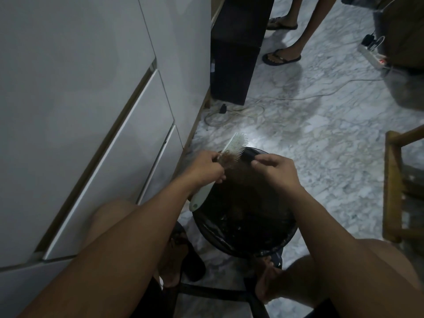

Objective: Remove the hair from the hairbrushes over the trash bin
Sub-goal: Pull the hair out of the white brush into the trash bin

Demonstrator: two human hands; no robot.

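- Left hand (207,167) closed around the middle of a pale hairbrush (236,144), handle end poking out below the wrist, bristled head angled up and away.
- Right hand (274,167) just beside the brush head, thumb and fingertips pinched together; too dim and small to tell whether any strand sits between them.
- Clump of brownish hair (227,157) tangled in the bristles near the left thumb.
- Both forearms reaching forward from the bottom corners, bare knees on either side.
- Directly under the hands, a round trash bin (243,239) lined with a black bag, standing on the floor between two sandalled feet.
- Grey-veined marble floor (321,138), dimly lit, with loose cables trailing across it.
- White cabinet (91,88) with drawers along the left.
- Another person's legs (296,37) in flip-flops at the top.
- Wooden chair frame (393,180) at the right edge.
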